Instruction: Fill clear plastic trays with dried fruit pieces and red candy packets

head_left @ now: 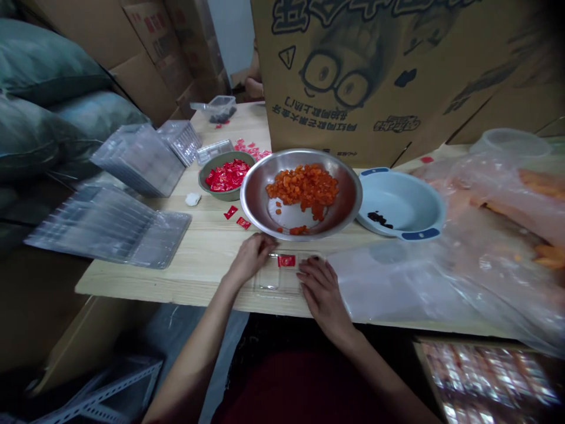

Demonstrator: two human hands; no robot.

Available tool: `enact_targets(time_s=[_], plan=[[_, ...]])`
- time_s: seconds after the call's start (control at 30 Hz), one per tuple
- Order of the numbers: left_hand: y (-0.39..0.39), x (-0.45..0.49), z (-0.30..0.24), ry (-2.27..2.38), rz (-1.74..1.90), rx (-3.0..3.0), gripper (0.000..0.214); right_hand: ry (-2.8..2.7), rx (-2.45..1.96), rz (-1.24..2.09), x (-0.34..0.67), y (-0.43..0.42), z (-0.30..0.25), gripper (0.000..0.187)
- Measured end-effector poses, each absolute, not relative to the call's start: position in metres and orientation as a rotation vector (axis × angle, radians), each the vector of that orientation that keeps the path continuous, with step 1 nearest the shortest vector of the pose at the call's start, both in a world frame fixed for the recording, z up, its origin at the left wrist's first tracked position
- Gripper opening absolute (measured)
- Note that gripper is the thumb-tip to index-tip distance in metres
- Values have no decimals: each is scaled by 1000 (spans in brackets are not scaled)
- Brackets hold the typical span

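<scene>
A clear plastic compartment tray (268,279) lies on the table in front of me, with a small red packet (286,261) in its back part. My left hand (252,257) is at the tray's back left corner, just below the steel bowl's rim. Its fingers are drawn together, and what is between them is hidden. Across the tray's right side rests my right hand (321,290), fingers stretched and slightly apart. Behind the tray, a steel bowl (346,212) holds orange diced pieces (304,184). Two red packets (236,218) lie left of that bowl.
A green bowl (203,187) holds red packets; a blue basin (410,203) contains a few dark pieces. Stacked clear trays (110,227) stand left. Plastic bags (494,235) cover the right side. A large cardboard box (353,76) rises behind, and the table's front edge (176,293) is close.
</scene>
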State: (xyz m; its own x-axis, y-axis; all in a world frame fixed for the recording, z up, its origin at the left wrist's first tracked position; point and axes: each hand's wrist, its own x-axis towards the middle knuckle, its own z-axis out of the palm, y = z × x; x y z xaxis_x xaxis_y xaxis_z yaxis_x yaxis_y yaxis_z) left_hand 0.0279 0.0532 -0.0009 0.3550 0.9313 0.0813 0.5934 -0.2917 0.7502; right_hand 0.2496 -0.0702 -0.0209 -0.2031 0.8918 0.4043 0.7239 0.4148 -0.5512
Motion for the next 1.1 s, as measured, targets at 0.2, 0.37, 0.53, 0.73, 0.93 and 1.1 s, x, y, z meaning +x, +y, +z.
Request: enact_targets(time_s=[0.2,0.37,0.53,0.73,0.93,1.1], plan=[[76,13,-19,1717,779,1958,20,-2203,-1240,246,239,-36,-34,46],[82,19,-27,1781,654,1937,19,-2150,-1191,336,240,-28,-44,45],[84,9,-30,1778,601,1867,9,-2156,-1339,362,236,-20,-30,26],[54,7,-20,1667,883,1717,10,-2038,-1337,361,230,-15,-17,22],[-23,44,-1,1453,1122,1696,14,-1852,-1398,382,239,-20,-16,17],[-68,71,-22,1220,1077,2057,20,-1762,-1435,371,252,-38,-14,13]])
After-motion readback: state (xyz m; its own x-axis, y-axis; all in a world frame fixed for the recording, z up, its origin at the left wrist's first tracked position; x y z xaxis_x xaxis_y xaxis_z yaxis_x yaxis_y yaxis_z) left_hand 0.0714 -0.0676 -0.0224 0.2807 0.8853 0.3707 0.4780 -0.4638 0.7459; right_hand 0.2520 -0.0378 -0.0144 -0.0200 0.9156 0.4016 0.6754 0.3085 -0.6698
